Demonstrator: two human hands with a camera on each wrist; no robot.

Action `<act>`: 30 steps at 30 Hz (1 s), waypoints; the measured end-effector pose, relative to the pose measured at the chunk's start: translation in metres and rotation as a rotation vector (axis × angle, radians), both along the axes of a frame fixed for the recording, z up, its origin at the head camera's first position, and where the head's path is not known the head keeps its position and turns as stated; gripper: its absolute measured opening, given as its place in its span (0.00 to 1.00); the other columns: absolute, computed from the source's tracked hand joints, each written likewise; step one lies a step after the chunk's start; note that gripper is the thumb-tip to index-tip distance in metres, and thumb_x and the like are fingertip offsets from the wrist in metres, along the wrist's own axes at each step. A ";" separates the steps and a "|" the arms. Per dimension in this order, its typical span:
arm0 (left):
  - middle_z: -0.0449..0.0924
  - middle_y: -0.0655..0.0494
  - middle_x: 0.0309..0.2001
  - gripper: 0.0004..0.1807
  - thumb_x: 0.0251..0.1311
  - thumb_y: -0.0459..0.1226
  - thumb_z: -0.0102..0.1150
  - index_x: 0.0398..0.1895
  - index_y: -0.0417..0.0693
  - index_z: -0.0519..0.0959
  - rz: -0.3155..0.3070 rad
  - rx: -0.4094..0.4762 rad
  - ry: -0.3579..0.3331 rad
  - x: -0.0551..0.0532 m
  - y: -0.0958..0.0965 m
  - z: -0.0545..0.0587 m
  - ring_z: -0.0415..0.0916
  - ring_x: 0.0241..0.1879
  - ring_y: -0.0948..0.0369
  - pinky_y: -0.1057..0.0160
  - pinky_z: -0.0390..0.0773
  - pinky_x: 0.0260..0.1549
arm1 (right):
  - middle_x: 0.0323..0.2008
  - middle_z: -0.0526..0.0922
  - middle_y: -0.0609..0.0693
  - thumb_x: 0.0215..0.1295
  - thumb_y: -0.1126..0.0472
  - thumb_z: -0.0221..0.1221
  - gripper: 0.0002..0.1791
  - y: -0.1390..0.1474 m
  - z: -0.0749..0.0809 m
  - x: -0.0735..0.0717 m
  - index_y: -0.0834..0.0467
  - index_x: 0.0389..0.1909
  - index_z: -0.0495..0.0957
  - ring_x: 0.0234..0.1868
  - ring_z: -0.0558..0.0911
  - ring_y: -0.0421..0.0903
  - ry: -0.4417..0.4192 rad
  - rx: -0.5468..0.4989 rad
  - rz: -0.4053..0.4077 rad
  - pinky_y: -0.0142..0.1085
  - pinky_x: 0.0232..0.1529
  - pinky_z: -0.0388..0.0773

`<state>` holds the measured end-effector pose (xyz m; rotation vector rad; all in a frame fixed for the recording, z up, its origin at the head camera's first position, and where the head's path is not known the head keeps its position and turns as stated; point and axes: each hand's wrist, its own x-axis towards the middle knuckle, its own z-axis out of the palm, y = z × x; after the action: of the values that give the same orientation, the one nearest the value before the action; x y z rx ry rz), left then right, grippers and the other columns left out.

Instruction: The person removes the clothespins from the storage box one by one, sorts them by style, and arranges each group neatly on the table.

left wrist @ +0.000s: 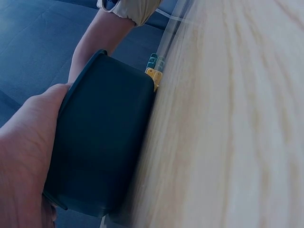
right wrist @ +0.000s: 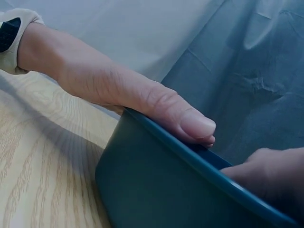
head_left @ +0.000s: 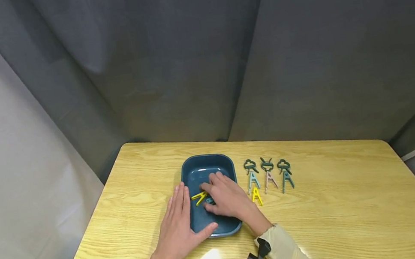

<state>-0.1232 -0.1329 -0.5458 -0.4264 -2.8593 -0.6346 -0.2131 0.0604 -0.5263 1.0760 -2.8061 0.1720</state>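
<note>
A dark blue rectangular basin (head_left: 230, 229) stands on the table. My left hand (head_left: 178, 228) lies along its left side with straight fingers, its thumb over the near rim. In the right wrist view that thumb (right wrist: 197, 124) rests on the rim. My right hand (head_left: 228, 196) reaches down inside the basin, thumb and index finger apart. Between them lie a yellow clothespin (head_left: 199, 197) and a teal clothespin (head_left: 210, 200), partly hidden by the hand. In the left wrist view the basin's outer wall (left wrist: 104, 137) blocks sight of the right fingers.
Right of the basin, dark green clips (head_left: 250, 165) form a row on the wooden table (head_left: 336, 200). Below them lie light blue (head_left: 253, 181), pink (head_left: 270, 179) and teal (head_left: 287, 180) clothespins, with a yellow clothespin (head_left: 256, 196) nearer. A grey curtain (head_left: 184, 63) hangs behind.
</note>
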 end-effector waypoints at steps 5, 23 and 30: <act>0.38 0.48 0.86 0.69 0.56 0.81 0.46 0.85 0.39 0.46 0.004 -0.003 -0.014 -0.001 0.000 -0.001 0.34 0.84 0.55 0.47 0.49 0.80 | 0.39 0.75 0.50 0.67 0.36 0.64 0.30 -0.002 -0.003 0.000 0.50 0.62 0.84 0.39 0.66 0.48 0.012 0.090 -0.018 0.40 0.44 0.69; 0.36 0.48 0.86 0.69 0.56 0.82 0.45 0.85 0.41 0.44 0.003 -0.024 -0.023 -0.001 0.000 -0.002 0.33 0.84 0.54 0.49 0.48 0.80 | 0.34 0.74 0.47 0.73 0.63 0.62 0.11 -0.002 -0.004 0.000 0.47 0.47 0.90 0.34 0.67 0.46 0.078 0.026 0.018 0.36 0.36 0.68; 0.38 0.48 0.86 0.70 0.55 0.82 0.46 0.85 0.39 0.46 0.002 -0.005 -0.002 -0.001 -0.001 -0.002 0.36 0.84 0.52 0.49 0.49 0.80 | 0.32 0.72 0.45 0.69 0.66 0.64 0.11 -0.001 -0.002 -0.002 0.47 0.38 0.92 0.34 0.66 0.44 0.065 0.016 0.068 0.35 0.35 0.67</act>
<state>-0.1247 -0.1339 -0.5476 -0.4244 -2.8632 -0.6273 -0.2149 0.0595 -0.5278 1.1600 -2.7197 0.1194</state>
